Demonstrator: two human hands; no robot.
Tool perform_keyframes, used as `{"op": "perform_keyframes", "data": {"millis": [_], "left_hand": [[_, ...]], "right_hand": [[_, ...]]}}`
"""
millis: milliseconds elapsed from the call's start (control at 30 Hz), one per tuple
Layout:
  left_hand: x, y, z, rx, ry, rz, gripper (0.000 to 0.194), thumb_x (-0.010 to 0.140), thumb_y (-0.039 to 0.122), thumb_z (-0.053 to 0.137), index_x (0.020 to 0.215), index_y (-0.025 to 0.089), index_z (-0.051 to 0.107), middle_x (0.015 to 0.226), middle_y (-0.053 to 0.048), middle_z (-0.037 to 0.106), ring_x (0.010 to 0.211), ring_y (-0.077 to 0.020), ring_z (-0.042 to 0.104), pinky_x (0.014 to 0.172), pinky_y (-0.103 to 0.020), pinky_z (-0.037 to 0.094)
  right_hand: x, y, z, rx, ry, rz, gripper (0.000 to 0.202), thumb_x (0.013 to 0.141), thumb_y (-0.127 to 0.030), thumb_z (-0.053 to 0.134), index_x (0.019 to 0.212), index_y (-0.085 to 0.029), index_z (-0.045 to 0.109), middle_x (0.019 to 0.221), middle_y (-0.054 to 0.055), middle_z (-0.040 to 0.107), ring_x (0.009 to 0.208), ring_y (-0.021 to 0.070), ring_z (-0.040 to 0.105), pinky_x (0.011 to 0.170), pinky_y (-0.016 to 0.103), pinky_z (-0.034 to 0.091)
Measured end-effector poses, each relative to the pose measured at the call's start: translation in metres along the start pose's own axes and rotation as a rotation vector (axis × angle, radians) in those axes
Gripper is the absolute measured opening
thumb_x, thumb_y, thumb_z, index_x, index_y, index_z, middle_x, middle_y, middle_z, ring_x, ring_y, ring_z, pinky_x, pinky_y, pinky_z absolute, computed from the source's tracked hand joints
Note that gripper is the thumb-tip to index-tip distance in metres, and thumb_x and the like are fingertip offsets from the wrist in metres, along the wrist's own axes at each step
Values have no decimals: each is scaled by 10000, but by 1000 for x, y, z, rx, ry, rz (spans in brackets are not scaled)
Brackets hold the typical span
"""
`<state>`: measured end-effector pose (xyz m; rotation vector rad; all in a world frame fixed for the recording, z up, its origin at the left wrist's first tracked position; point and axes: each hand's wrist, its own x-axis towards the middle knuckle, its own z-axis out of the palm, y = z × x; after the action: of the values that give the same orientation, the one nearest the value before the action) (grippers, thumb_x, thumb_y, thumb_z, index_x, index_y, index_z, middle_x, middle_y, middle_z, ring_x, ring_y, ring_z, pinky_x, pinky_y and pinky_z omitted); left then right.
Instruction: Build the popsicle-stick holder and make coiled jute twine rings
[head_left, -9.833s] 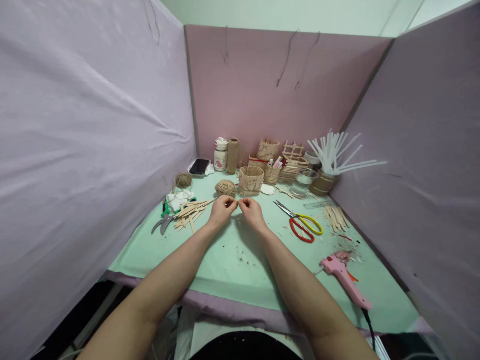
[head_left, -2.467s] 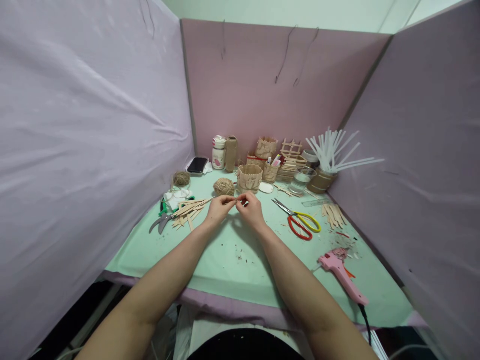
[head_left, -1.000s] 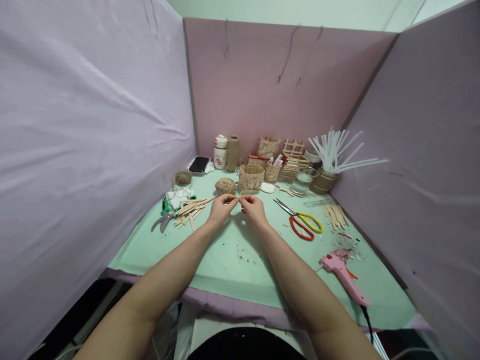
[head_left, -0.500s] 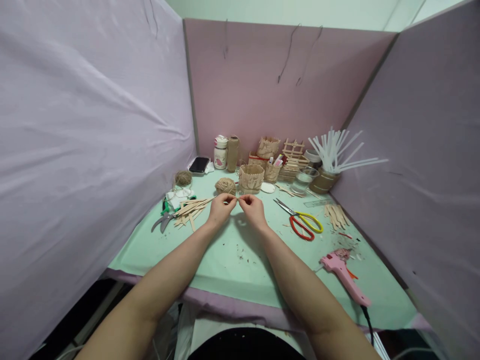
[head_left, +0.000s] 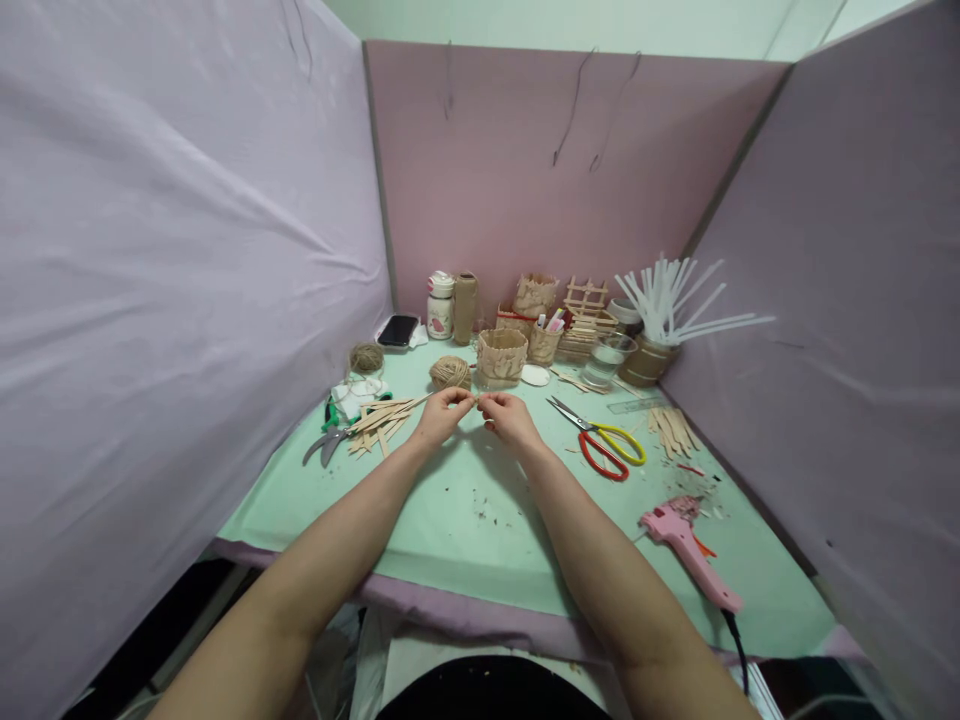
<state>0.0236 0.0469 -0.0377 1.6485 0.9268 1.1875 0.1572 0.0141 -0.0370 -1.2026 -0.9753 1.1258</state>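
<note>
Over the middle of the table, my left hand (head_left: 441,416) and my right hand (head_left: 511,420) meet fingertip to fingertip, both closed in a pinch. Something small and tan lies between the fingertips; it is too small to name. Just behind my left hand sits a ball of twine (head_left: 451,372). A round basket-like container (head_left: 502,358), covered in wood pieces, stands right behind my hands. Loose flat wooden sticks (head_left: 381,424) are heaped to the left of my left hand. Scissors (head_left: 596,436) with red and yellow handles lie open to the right.
A pink glue gun (head_left: 691,550) lies at the front right, its cord over the edge. Pruning shears (head_left: 327,443) rest at left. Along the back are a bottle (head_left: 440,305), a phone (head_left: 398,331), a clear bowl (head_left: 606,360) and white glue sticks (head_left: 664,300). Fabric walls enclose three sides.
My right hand has turned slightly, and its fingers have shifted a little at the pinch. My left hand stays nearly in place. Nothing on the table has moved.
</note>
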Motion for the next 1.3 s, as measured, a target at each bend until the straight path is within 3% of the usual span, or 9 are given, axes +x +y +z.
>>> {"op": "perform_keyframes", "data": {"millis": [133,300,400,667,967,1167,1300], "left_hand": [[0,1,2,-56,-2,-40,246,675,392,651,742,156,658,721,-14,623,692,-134,522,671,-261,426],[-1,1,5,-140,54,-123,256,649,397,672,734,157,659,713,-10,612,676,-124,511,626,-242,421],[-1,-2,7,-150,77,-132,256,658,402,670,749,163,668,728,-10,627,671,-121,515,626,-242,420],[-2,-3,5,12,138,50,231,717,374,656,769,153,697,810,-56,695,803,-172,601,754,-287,463],[-5,-2,7,82,143,86,189,730,331,638,762,160,712,817,-61,705,822,-181,621,703,-270,467],[-7,1,11,-11,167,-22,192,675,340,667,712,156,705,760,-51,700,766,-173,604,722,-280,459],[-5,0,14,-336,116,-313,183,638,320,691,692,148,662,697,-32,649,641,-113,545,582,-226,416]], "right_hand": [[-2,-3,-1,-38,8,-22,199,632,-342,630,700,-156,620,655,2,562,565,98,455,496,223,343],[-7,-2,2,-445,190,-478,132,725,-290,551,693,-175,608,704,27,615,665,143,533,663,282,423],[-9,0,3,-580,190,-617,152,764,-250,498,727,-183,629,739,43,629,692,156,554,677,288,436],[-5,3,2,-451,190,-538,177,773,-301,540,755,-186,673,755,50,684,700,175,612,682,298,480],[-4,6,-1,-490,206,-568,160,766,-293,544,739,-193,666,740,44,681,703,177,613,674,294,479],[-9,4,3,-623,226,-679,139,777,-245,508,708,-195,618,719,32,629,682,158,571,668,283,454],[-12,5,6,-630,242,-708,123,777,-225,495,711,-195,594,714,25,599,697,155,554,675,279,449]]}}
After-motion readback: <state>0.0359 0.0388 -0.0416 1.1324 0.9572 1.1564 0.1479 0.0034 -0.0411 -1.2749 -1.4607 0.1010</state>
